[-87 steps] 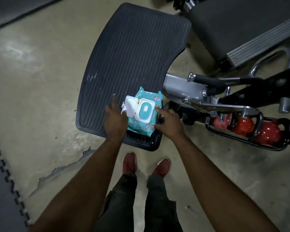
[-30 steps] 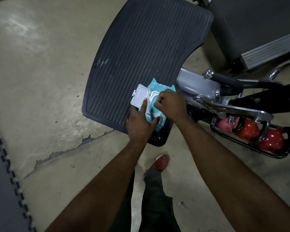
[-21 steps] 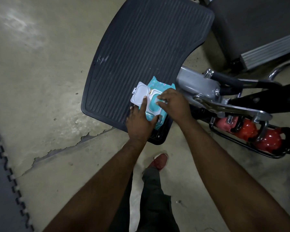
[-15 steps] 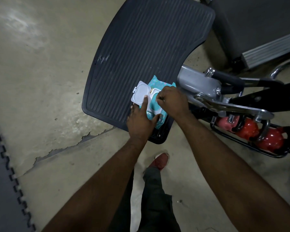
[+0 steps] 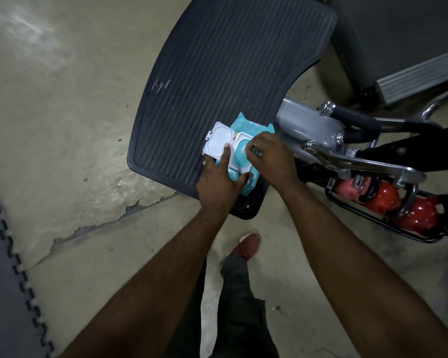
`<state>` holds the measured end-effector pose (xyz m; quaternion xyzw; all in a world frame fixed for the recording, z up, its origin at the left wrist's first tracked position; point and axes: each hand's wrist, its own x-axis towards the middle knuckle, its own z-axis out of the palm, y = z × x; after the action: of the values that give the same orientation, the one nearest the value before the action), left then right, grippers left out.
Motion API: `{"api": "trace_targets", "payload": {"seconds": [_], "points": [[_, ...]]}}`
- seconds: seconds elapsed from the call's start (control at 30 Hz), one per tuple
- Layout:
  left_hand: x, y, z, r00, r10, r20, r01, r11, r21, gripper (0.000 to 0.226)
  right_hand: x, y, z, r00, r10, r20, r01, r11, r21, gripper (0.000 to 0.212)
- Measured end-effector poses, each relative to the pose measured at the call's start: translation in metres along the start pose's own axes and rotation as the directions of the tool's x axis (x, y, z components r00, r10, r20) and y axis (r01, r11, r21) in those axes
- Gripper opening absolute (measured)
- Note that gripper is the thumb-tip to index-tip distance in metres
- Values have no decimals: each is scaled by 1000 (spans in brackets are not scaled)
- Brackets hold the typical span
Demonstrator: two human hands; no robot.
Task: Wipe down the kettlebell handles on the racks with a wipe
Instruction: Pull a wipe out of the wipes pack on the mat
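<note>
Head view: wipe pack was laid on ribbed platform, lid open. Left hand was pressed flat on it as anchor. Right hand was pinched at the opening, presumably on a wipe, itself hidden. 3 kettlebells were racked well apart, untouched.

Wipes pack on platform's near corner. My left hand at its left, right hand on top. Kettlebells in rack to right.
</note>
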<state>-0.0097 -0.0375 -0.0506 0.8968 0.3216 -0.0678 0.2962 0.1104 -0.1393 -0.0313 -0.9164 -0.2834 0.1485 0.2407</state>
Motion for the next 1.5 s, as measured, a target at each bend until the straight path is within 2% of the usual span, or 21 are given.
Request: {"api": "trace_targets", "payload": {"seconds": [0.07,0.17,0.33,0.5,0.7,0.8,0.87,0.97,1.13,1.2,1.3,1.33,1.4,1.5], "points": [[-1,-1,2,1000,13,-3,-13,1000,-4,89,2,4,-3,996,83,-22,-80,990,117,21],[-2,0,3,1000,9,-9,-9,1000,7,90,4,2,-4,996,82,34,-85,991,105,33],[-2,2,2,1000,3,-7,-3,1000,9,90,5,-7,-1,998,59,36,-58,998,-26,9],[-2,0,5,1000,2,6,-2,1000,8,92,10,-8,-4,998,44,41,-39,994,-101,6],[-2,0,5,1000,-1,22,2,1000,-16,93,16,0,-5,991,137,2,-137,987,81,5],[-3,1,5,1000,6,6,-6,1000,-18,92,17,3,-8,991,114,75,-123,984,130,30],[-4,1,5,1000,8,0,-8,1000,-21,92,16,1,-9,990,87,114,-96,992,79,30],[-3,2,4,1000,-12,21,13,1000,-20,93,13,-6,-7,997,70,40,-71,998,1,8],[-1,3,3,999,-20,39,20,1000,-14,94,-4,-15,-7,998,4,70,0,999,-47,6],[-2,3,3,999,-19,41,20,1000,-13,94,-13,-15,-5,1000,-25,-3,25,1000,10,7],[-3,4,2,999,-21,29,21,1000,-6,92,-14,-9,-6,984,106,-144,-71,971,227,19],[-3,4,2,999,-24,27,24,1000,-6,92,-12,-6,-8,985,122,-122,-90,967,240,31],[-3,5,3,999,-27,26,27,1000,-3,92,-8,-3,-9,996,92,15,-93,981,172,47],[-3,4,5,999,-24,27,24,1000,-9,92,-4,-2,-6,995,31,95,-34,999,27,36]]}}
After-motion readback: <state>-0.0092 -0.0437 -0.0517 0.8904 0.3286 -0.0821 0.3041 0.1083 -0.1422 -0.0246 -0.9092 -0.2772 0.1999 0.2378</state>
